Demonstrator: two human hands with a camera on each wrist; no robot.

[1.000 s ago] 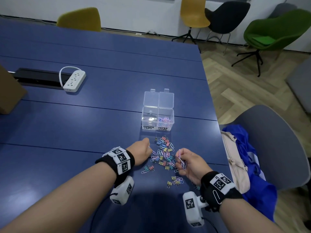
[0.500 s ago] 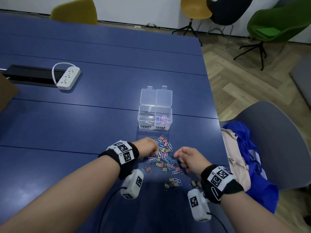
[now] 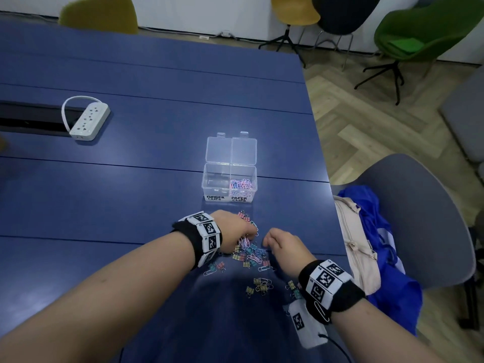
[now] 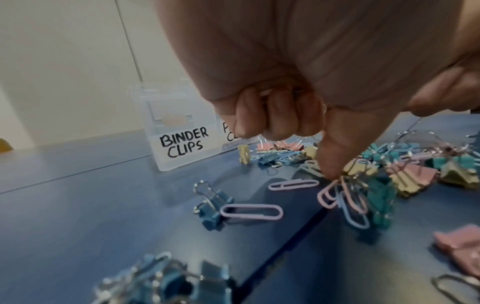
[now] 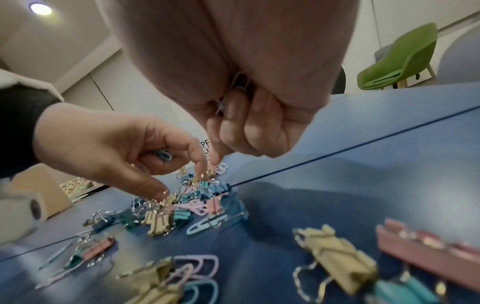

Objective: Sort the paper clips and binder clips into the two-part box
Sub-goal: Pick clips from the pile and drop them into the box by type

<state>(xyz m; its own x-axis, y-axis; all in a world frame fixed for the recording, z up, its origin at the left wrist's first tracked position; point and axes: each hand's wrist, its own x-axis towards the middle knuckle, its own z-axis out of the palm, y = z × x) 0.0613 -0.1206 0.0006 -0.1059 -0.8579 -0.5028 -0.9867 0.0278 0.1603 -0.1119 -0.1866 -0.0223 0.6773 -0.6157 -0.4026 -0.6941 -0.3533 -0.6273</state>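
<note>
**Both hands gathering paper clips from the mixed pile**

Head view: the left hand and right hand work over the mixed pile of clips on the blue table. Beyond the fingertips stands the two-part box, lids open; its PAPER CLIPS half holds pastel clips, its BINDER CLIPS half looks empty.

Left wrist view: three fingers curl into the palm, apparently storing clips already collected, while the forefinger and thumb pinch pink and blue paper clips at the pile's edge. A blue binder clip lies just beside the pinch, untouched.

Right wrist view: the right hand's curled fingers trap wire clips against the palm; its fingertip reaches down to the pile. Stockpiling likely saves trips to the box.
</note>
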